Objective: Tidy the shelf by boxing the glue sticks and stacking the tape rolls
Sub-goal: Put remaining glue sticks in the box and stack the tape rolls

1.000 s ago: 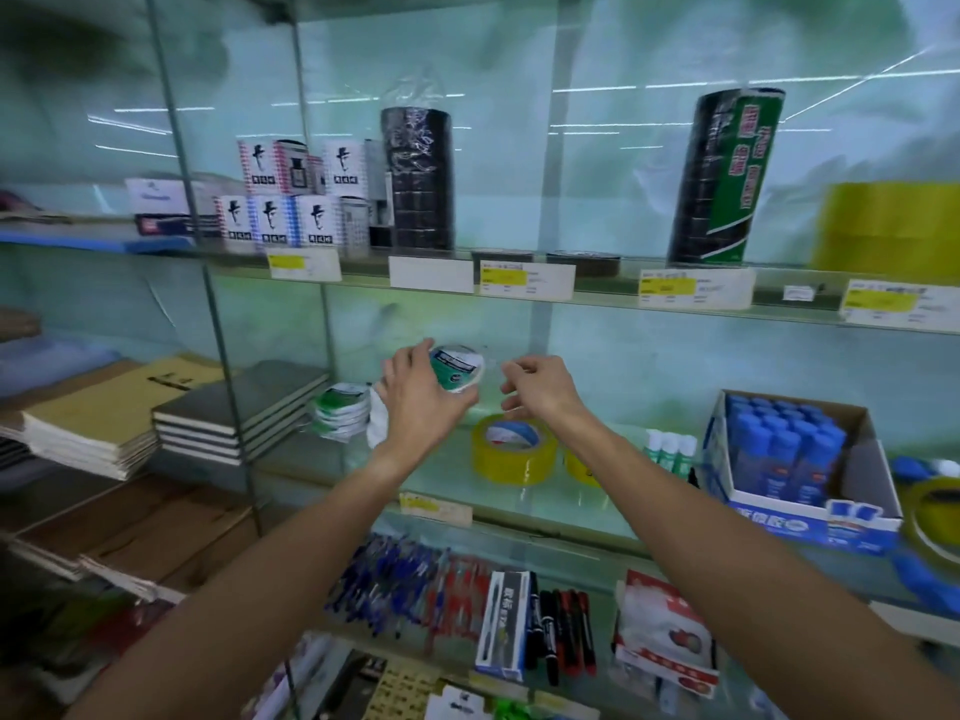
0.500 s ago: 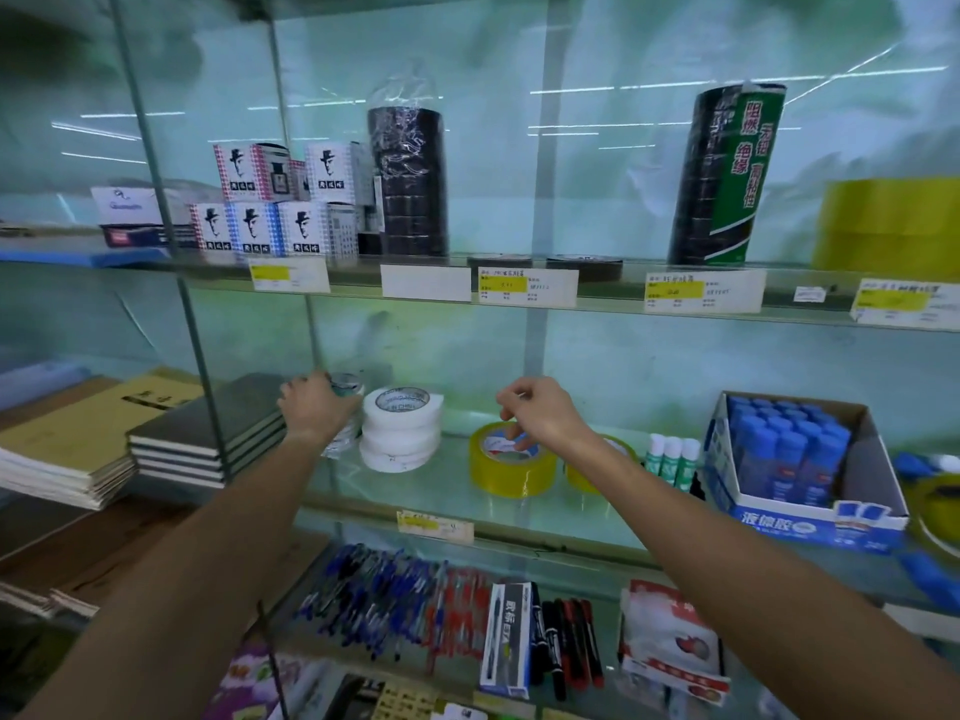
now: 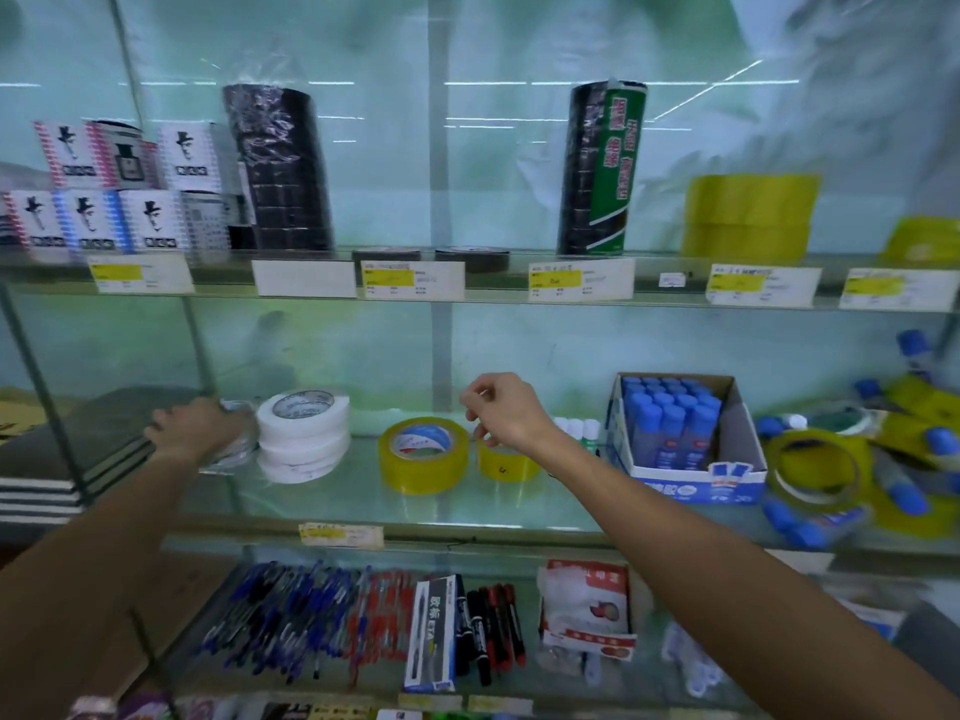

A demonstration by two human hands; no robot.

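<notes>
My left hand (image 3: 195, 428) grips a stack of clear-wrapped tape rolls (image 3: 236, 449) at the left of the middle glass shelf (image 3: 467, 506). Right beside that stack stands a pile of white tape rolls (image 3: 304, 433). Further right are a wide yellow tape roll (image 3: 423, 457) and a smaller yellow roll (image 3: 506, 464). Above the smaller roll hovers my right hand (image 3: 506, 413), fingers loosely curled and holding nothing. An open box (image 3: 737, 459) holds blue-capped glue sticks (image 3: 670, 413) upright. Loose glue sticks (image 3: 904, 491) and another yellow roll (image 3: 815, 475) lie at the far right.
Green-capped sticks (image 3: 576, 428) stand between the small yellow roll and the box. The upper shelf carries ink boxes (image 3: 119, 200), black tape columns (image 3: 280, 168) and yellow rolls (image 3: 748, 215). Pens and markers (image 3: 363, 626) fill the shelf below. Notebooks (image 3: 57, 470) lie left.
My left hand carried a green-labelled tape roll leftward and down onto the wrapped stack, uncovering the white pile. My right hand stayed near the yellow rolls. The view shifted right.
</notes>
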